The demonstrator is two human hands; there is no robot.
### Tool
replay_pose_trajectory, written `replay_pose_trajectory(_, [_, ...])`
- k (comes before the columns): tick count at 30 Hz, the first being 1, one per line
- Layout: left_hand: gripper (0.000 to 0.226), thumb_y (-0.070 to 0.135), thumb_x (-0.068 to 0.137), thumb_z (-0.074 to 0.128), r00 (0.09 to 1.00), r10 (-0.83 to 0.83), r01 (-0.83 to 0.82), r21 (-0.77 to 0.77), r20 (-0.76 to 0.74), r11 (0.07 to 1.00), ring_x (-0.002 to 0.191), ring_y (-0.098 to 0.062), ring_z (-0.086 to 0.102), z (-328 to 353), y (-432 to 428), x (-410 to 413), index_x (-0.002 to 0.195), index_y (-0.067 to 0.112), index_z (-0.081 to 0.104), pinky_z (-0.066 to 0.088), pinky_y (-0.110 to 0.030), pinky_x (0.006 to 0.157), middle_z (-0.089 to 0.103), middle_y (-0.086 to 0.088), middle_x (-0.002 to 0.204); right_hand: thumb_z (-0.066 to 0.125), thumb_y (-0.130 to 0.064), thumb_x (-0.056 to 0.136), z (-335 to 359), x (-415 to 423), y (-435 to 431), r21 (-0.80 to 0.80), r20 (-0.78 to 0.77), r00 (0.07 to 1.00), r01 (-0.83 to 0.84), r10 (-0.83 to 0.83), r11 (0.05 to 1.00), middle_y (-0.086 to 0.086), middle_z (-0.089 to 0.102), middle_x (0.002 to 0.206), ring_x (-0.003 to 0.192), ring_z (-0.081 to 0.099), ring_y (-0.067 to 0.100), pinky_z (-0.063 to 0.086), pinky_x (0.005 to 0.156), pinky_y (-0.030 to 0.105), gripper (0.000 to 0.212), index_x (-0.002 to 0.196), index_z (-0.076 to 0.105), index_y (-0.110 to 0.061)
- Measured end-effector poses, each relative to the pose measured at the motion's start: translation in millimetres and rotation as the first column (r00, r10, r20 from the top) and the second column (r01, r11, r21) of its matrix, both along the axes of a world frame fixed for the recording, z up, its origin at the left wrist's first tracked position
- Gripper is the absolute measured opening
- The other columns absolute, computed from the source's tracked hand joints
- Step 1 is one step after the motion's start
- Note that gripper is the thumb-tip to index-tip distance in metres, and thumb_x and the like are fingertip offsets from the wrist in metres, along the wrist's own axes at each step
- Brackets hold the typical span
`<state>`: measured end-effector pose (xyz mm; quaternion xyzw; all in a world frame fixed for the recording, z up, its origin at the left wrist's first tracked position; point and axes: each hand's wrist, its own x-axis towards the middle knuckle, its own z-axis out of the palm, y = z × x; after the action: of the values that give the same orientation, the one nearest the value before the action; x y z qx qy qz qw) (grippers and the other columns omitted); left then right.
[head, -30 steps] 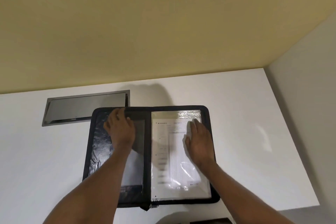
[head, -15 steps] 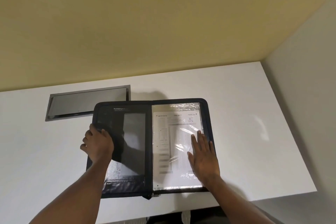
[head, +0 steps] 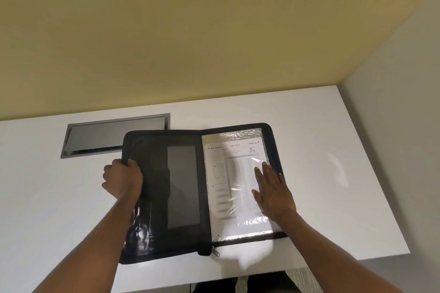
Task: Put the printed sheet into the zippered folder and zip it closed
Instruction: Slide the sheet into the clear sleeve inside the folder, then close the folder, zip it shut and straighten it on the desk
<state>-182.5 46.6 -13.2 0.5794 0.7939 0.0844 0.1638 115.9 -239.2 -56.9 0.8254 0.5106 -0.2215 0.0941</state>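
Observation:
A black zippered folder [head: 162, 197] lies spread on the white table, spine running front to back. The printed sheet [head: 228, 178] sits in the right half under a shiny clear sleeve. My left hand [head: 122, 178] grips the outer left edge of the left cover, thumb on the inside, and that cover is raised slightly off the table. My right hand [head: 271, 190] lies flat with fingers spread on the sheet's right side. The metal zipper pull [head: 216, 252] hangs at the front end of the spine.
A grey metal cable hatch [head: 95, 137] is set into the table [head: 333, 173] behind the folder's left half. A yellow wall rises behind and a pale wall stands at the right. The table's front edge runs just below the folder.
My left hand slid from the middle of the left cover to its outer edge and closed on it, lifting it a little. My right hand slid toward me along the sheet.

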Motion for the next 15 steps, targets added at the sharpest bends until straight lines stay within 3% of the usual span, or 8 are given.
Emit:
replay_pose_trajectory(4, [0.032,0.035,0.096,0.056,0.988,-0.100,0.094,0.061,0.114,0.994,0.090,-0.040,0.066,38,-1,9,0.104,0.007,0.066,0.057,-0.053,0.080,0.068,-0.017,0.103,0.025,-0.049,0.107,11,-3,0,0.053,-0.016,0.999,0.038,-0.037,0.998,0.008,-0.008,0.173,0.160,-0.005,0.023,0.007,0.130,0.044,0.069,0.164,-0.002,-0.020])
replay_pose_trajectory(7, [0.024,0.036,0.093,0.058,0.974,-0.209,0.201,0.095,0.088,0.975,0.075,-0.034,0.063,67,-5,14,0.087,0.013,0.061,0.054,-0.044,0.070,0.066,-0.010,0.083,0.029,-0.052,0.107,28,-16,7,0.151,-0.073,0.994,0.086,-0.076,0.985,0.008,0.001,0.173,0.160,0.000,0.024,0.009,0.130,0.045,0.069,0.164,0.008,-0.019])
replay_pose_trajectory(11, [0.029,0.035,0.095,0.061,0.934,-0.335,0.313,0.167,0.128,0.935,0.059,-0.020,0.056,103,-17,30,0.071,0.019,0.057,0.042,-0.031,0.059,0.060,-0.001,0.063,0.044,-0.051,0.104,68,-48,31,0.341,-0.249,0.957,0.230,-0.148,0.912,0.005,0.024,0.169,0.157,0.020,0.023,0.019,0.129,0.037,0.067,0.161,0.027,-0.020])
replay_pose_trajectory(15, [0.029,0.026,0.096,0.064,0.860,-0.492,0.458,0.217,0.139,0.862,0.057,-0.017,0.057,134,-35,64,0.069,0.016,0.060,0.041,-0.029,0.062,0.060,0.001,0.061,0.031,-0.064,0.102,125,-93,49,0.433,-0.476,0.874,0.333,-0.101,0.838,-0.005,0.031,0.165,0.152,0.028,0.014,0.029,0.124,0.038,0.067,0.159,0.024,-0.031])
